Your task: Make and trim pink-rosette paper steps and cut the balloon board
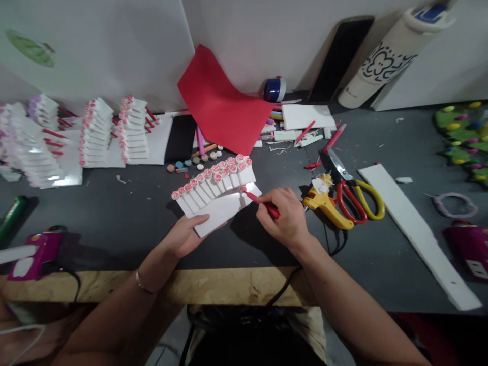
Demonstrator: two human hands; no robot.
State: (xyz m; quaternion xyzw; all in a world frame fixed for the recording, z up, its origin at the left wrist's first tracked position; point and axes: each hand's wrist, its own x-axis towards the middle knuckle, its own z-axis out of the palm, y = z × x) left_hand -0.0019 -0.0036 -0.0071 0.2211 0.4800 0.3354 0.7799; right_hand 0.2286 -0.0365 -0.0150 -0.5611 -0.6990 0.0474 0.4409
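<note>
My left hand grips the lower left of a white board, thumb on top, over the front of the table. Along the board's far side stand small white strips topped with pink-red rose shapes, doubled up towards the right. In my right hand is a slim red pen-like stick, pinched between fingers and thumb. Its pale pinkish tip reaches the board's right part, just below the rose-topped strips; whether it touches is unclear. Right of that hand lies a yellow glue gun.
Red-and-yellow-handled scissors and a long white strip lie rightward. Behind are a red sheet, a phone-like dark slab and a bottle. More rose-topped boards stand left. A co-worker's bare limb shows lower left.
</note>
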